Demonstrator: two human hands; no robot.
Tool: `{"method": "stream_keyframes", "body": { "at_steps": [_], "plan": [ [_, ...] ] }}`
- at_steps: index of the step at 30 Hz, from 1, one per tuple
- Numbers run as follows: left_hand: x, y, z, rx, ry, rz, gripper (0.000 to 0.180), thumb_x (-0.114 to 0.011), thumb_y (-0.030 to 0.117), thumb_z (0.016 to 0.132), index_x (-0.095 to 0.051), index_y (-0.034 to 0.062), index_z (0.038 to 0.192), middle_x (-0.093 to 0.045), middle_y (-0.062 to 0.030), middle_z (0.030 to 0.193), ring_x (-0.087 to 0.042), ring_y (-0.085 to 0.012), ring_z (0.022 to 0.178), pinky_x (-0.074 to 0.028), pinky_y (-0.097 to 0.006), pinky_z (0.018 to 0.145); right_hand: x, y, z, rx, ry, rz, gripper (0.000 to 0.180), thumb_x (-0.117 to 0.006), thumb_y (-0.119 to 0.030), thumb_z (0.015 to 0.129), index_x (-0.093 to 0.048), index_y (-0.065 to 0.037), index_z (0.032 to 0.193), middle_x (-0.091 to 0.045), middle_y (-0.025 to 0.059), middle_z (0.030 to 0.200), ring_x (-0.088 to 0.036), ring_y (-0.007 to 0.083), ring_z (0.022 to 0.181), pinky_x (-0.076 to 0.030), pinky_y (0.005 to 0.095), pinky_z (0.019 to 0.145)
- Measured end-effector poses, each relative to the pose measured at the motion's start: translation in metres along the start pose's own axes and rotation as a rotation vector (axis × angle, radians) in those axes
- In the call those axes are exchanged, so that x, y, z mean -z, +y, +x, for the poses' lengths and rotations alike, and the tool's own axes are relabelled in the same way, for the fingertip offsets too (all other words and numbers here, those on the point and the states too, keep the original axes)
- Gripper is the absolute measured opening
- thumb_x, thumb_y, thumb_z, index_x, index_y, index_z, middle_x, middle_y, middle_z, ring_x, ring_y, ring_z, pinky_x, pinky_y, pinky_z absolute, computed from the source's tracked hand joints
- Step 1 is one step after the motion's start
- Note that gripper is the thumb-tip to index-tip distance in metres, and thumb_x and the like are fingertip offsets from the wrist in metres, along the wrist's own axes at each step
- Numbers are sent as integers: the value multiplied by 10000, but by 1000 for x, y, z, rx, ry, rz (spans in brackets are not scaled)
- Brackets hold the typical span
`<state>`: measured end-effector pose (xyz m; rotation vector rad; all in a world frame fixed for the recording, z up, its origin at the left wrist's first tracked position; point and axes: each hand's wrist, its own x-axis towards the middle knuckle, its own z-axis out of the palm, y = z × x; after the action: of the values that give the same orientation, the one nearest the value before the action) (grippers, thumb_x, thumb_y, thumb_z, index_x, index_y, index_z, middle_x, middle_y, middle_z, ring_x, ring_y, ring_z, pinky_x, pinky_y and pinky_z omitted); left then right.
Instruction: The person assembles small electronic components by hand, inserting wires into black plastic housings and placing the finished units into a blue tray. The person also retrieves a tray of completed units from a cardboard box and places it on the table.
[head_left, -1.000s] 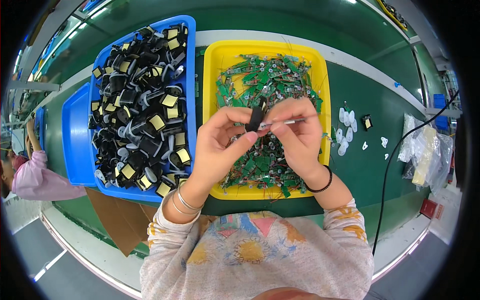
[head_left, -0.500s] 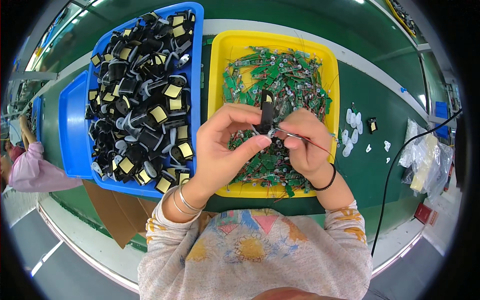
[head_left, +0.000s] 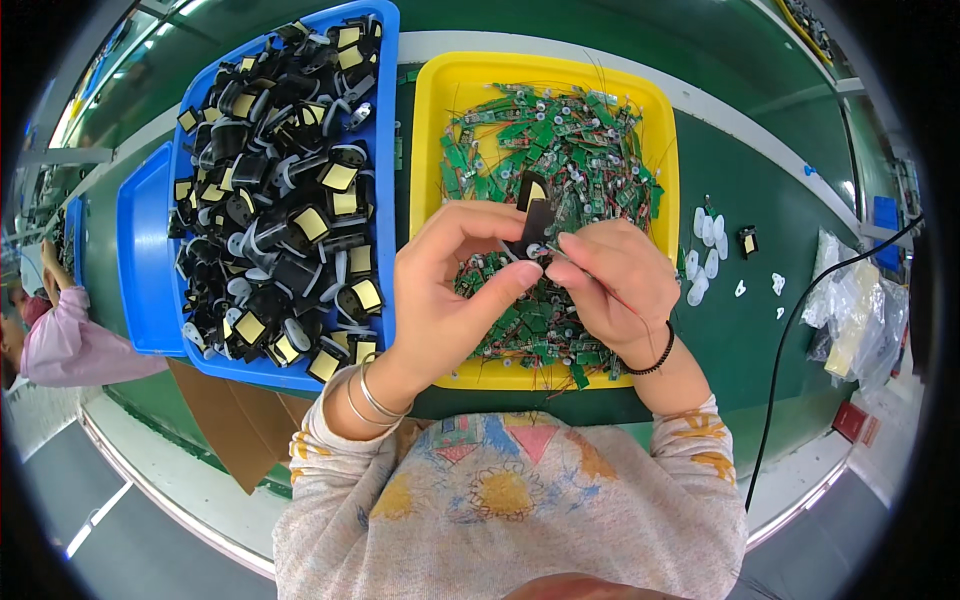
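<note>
My left hand point(head_left: 450, 280) is closed around a black plastic housing point(head_left: 537, 222), held upright between thumb and fingers above the yellow tray point(head_left: 425, 150). A pale yellow pad shows at the housing's top, and a small grey-white piece point(head_left: 537, 250) at its lower end. My right hand point(head_left: 625, 285) pinches a small part against that lower end; its fingers mostly hide the part. A thin red wire point(head_left: 620, 300) trails from the pinch across the right hand. Beneath both hands, the tray holds a heap of green circuit boards point(head_left: 540, 130) with wires.
To the left, a blue bin point(head_left: 388, 200) is piled with black housings point(head_left: 300, 275) bearing yellow pads. Right of the tray lie white oval pieces point(head_left: 710, 235), a lone black housing point(head_left: 749, 241) and plastic bags point(head_left: 850, 310). A black cable point(head_left: 775, 390) hangs at right. Another person's pink sleeve point(head_left: 85, 340) shows at far left.
The housing has tipped slightly, its top leaning left. My right fingers have shifted a little at its lower end. The trays appear slightly higher in the picture.
</note>
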<state>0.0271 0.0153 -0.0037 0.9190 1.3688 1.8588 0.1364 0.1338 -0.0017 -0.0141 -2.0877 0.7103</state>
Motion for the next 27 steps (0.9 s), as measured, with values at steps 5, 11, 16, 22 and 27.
{"method": "stream_keyframes", "body": {
  "at_steps": [5, 11, 16, 22, 27],
  "plan": [
    [2, 1, -1, -3, -9, -26, 225, -611, -32, 729, -520, -10, 933, -538, -117, 994, -540, -171, 931, -460, -288, 791, -2, -2, -1, 42, -40, -35, 238, -728, -62, 633, -606, 13, 823, -550, 68, 614, -542, 187, 497, -435, 250, 420],
    [3, 1, -1, 39, -29, -80, 218, -585, -37, 741, -505, -7, 941, -518, -110, 1010, -518, -160, 955, -447, -283, 795, -3, -4, -1, 62, -30, -35, 235, -724, -51, 628, -605, 15, 820, -546, 67, 610, -542, 183, 496, -433, 249, 419],
    [6, 2, -1, 71, -74, -121, 194, -564, -18, 756, -496, -1, 937, -504, -97, 1007, -504, -149, 945, -426, -276, 798, -6, -4, -4, 14, -24, 49, 219, -716, -49, 631, -601, 15, 805, -541, 72, 595, -538, 190, 489, -423, 253, 412],
    [11, 3, 1, 105, -144, -236, 174, -532, -9, 771, -485, 9, 938, -492, -81, 990, -489, -137, 939, -408, -277, 807, -13, -4, -6, -89, -25, 164, 136, -678, -29, 662, -582, -9, 756, -535, 81, 590, -513, 202, 468, -395, 266, 397],
    [7, 9, 3, 74, -139, -150, 183, -565, 6, 770, -497, 8, 940, -502, -86, 986, -497, -141, 928, -416, -278, 803, -12, -5, -6, -191, -38, 218, 121, -660, -16, 673, -573, -27, 755, -534, 77, 604, -501, 207, 474, -386, 276, 408]
  ]
}}
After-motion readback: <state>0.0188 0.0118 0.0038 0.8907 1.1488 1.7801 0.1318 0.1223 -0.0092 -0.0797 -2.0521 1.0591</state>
